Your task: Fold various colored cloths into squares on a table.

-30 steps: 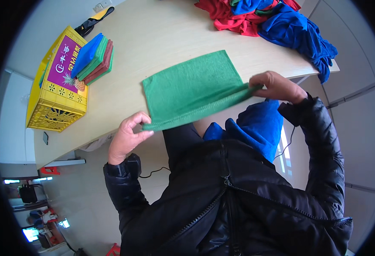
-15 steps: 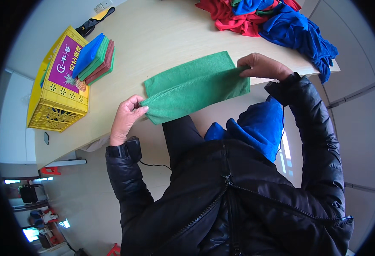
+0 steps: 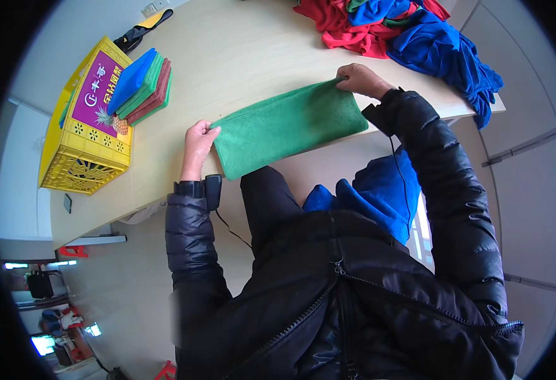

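Both sides are locked in here: the left grip [image 3: 197, 142] is pinched tight, thumb against fingers, on the upper left corner of the green cloth [image 3: 290, 126], and at the other end the right grip [image 3: 363, 80] has the upper right corner nipped too! And look at that cloth: doubled into a long, low rectangle, soft and slightly fuzzy, a stitched hem running along its far side, a darker patch toward its right end. It sits on the pale worktop [image 3: 227, 50], near side along the front edge.

Just nearer than the green cloth, off to its right, a blue cloth [image 3: 382, 190] drapes over the lap. Out to the left of the green cloth, here come the containers, or rather the one: a yellow crate [image 3: 94, 174], patterned cutouts in its lower wall, a purple panel with a pineapple picture on its side. Inside? Something dark bluish shows through the cutouts, but what it is can't be told. Between crate and green cloth stands a neat stack of folded cloths [image 3: 140, 88], blue, green, reddish brown, green, close up against the panel. And beyond the green cloth on the right, a rumpled pile of red, blue and green fabric [image 3: 439, 47], spilling over the edge
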Tool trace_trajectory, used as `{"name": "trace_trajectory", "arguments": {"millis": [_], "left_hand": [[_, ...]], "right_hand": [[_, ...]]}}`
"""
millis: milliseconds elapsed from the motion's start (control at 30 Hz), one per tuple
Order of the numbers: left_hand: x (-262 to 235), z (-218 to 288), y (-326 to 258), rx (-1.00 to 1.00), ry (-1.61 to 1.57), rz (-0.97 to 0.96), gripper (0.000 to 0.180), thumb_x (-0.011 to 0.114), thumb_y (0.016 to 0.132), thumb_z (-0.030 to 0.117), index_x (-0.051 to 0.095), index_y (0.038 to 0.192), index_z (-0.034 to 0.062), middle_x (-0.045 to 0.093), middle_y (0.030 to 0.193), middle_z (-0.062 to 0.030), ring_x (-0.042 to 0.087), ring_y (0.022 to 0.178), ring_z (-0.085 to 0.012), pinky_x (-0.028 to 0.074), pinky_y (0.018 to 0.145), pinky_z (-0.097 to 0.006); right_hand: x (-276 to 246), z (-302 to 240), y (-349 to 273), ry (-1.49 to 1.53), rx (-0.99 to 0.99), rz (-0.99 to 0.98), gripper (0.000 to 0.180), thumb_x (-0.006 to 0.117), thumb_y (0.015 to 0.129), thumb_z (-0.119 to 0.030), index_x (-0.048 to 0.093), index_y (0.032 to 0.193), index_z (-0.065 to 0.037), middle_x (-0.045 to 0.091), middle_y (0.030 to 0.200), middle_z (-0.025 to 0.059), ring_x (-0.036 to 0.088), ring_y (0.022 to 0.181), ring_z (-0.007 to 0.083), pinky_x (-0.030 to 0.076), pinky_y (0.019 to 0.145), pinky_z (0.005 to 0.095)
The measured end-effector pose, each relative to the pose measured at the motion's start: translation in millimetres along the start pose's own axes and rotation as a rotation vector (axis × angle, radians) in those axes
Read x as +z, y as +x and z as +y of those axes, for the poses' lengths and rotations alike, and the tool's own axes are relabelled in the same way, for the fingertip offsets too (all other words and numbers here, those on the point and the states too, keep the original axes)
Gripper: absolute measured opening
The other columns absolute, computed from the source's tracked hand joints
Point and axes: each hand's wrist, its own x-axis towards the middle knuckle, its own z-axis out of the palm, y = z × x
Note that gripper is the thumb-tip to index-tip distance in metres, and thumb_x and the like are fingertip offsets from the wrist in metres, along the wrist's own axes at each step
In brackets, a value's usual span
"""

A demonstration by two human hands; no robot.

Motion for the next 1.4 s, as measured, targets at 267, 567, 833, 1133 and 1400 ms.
{"name": "trace_trajectory", "arguments": {"millis": [267, 567, 833, 1133, 1400], "left_hand": [[9.4, -14.6, 15.3, -0.009, 0.337, 0.166, 0.011, 0.072, 0.090, 0.007, 0.065, 0.094, -0.0003, 0.064, 0.078, 0.0016, 0.055, 0.069, -0.0047, 0.044, 0.063, -0.023], [36.5, 39.6, -14.7, 0.270, 0.836, 0.344, 0.032, 0.075, 0.087, 0.022, 0.064, 0.110, 0.0024, 0.069, 0.107, -0.0142, 0.066, 0.096, -0.0296, 0.051, 0.082, -0.041], [121.9, 69.8, -104.7, 0.598, 1.013, -0.018, 0.059, 0.073, 0.086, 0.018, 0.051, 0.139, 0.0031, 0.048, 0.148, -0.0154, 0.046, 0.136, -0.0325, 0.037, 0.115, -0.043], [72.2, 30.4, -121.0, 0.444, 1.009, 0.094, 0.069, 0.076, 0.084, 0.020, 0.048, 0.145, 0.0055, 0.043, 0.154, -0.0127, 0.042, 0.140, -0.0318, 0.031, 0.119, -0.048], [107.9, 54.3, -111.9, 0.481, 0.990, 0.082, 0.056, 0.061, 0.097, 0.032, 0.048, 0.145, 0.0063, 0.042, 0.154, -0.0148, 0.040, 0.141, -0.0329, 0.028, 0.119, -0.048]], "right_hand": [[28.6, 9.5, 4.1, -0.059, 0.139, 0.138, 0.024, 0.070, 0.081, -0.023, 0.070, 0.095, -0.005, 0.070, 0.083, 0.0161, 0.069, 0.083, 0.0336, 0.054, 0.076, 0.0417], [35.2, -40.4, -28.6, -0.405, 0.020, 0.413, 0.036, 0.069, 0.088, -0.025, 0.064, 0.115, -0.002, 0.068, 0.115, 0.0179, 0.064, 0.106, 0.0361, 0.052, 0.090, 0.0418], [127.7, -147.9, -94.9, -0.367, -0.248, 0.091, 0.072, 0.056, 0.096, -0.050, 0.040, 0.152, -0.007, 0.039, 0.157, 0.0143, 0.033, 0.147, 0.0331, 0.025, 0.120, 0.0528], [85.0, -66.3, -142.3, -0.502, -0.036, 0.168, 0.068, 0.052, 0.100, -0.047, 0.038, 0.153, -0.008, 0.034, 0.160, 0.0116, 0.027, 0.150, 0.0321, 0.020, 0.122, 0.0526], [93.8, -83.5, -101.5, -0.380, -0.047, 0.227, 0.064, 0.047, 0.102, -0.049, 0.042, 0.150, -0.007, 0.038, 0.157, 0.0148, 0.029, 0.149, 0.0358, 0.022, 0.121, 0.0539]]}}
